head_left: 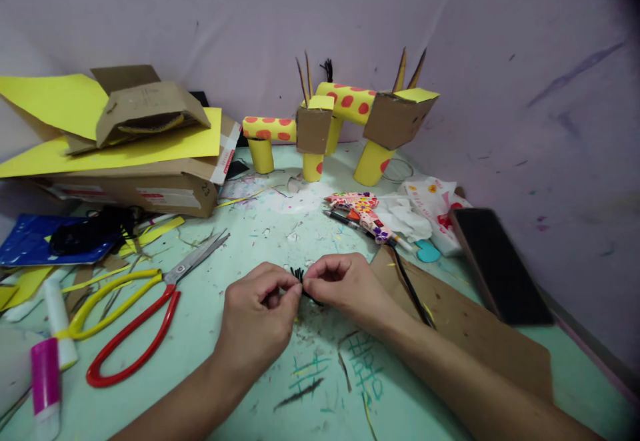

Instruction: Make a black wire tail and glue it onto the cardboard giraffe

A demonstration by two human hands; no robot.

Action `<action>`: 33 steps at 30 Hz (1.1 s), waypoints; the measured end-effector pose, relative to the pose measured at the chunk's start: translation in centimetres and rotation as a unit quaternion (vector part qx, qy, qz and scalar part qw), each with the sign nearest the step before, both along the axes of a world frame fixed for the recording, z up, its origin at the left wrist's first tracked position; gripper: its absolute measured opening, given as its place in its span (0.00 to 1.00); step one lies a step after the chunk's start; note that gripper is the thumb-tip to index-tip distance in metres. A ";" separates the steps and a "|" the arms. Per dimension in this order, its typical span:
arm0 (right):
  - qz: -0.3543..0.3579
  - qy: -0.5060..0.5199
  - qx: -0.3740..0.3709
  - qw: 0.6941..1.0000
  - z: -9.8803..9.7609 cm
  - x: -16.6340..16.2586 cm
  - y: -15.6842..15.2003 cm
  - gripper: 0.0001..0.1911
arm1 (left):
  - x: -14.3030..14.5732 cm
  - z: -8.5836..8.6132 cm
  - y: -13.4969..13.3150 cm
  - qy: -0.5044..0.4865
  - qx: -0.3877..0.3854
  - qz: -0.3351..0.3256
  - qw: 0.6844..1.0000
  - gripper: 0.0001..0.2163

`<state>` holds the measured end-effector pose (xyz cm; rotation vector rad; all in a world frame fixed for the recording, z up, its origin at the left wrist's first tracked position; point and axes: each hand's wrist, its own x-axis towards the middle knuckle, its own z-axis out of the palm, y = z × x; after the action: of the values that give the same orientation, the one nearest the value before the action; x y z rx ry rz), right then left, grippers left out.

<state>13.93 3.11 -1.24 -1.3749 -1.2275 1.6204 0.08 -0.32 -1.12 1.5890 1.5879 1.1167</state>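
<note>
Between the fingertips of both hands is a small tuft of black yarn (297,273), its loose ends sticking up and a strand trailing below on the right. My left hand (263,307) pinches it from the left, thumb against forefinger. My right hand (345,287) pinches close beside, fingers nearly touching the left ones. Part of the tuft is hidden by the fingers. Large scissors (167,284) with one yellow and one red handle lie left of my left hand, blades apart. A flower-patterned glue gun (367,213) rests beyond my right hand, its cord running under that forearm.
Two spotted yellow paper animals with cardboard heads (314,131) (397,121) stand at the back. A cardboard box (195,191) carries yellow sheets at left. Black yarn (93,231), glue sticks (46,377) and scraps lie left; cardboard (475,334) and a phone (500,264) lie right.
</note>
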 end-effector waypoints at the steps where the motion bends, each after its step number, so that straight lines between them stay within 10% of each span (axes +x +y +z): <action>1: 0.004 -0.002 0.003 1.000 0.0 0.0 0.0 0.02 | 0.0 0.0 0.0 0.003 -0.001 -0.002 1.000 0.06; 33: -0.009 0.006 0.026 1.000 0.0 0.0 0.0 0.13 | -0.1 0.1 0.8 -0.078 -0.110 0.026 0.991 0.05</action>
<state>13.94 3.06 -1.24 -1.3386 -1.2382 1.5708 -0.04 0.45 -1.01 1.2930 1.5950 1.0269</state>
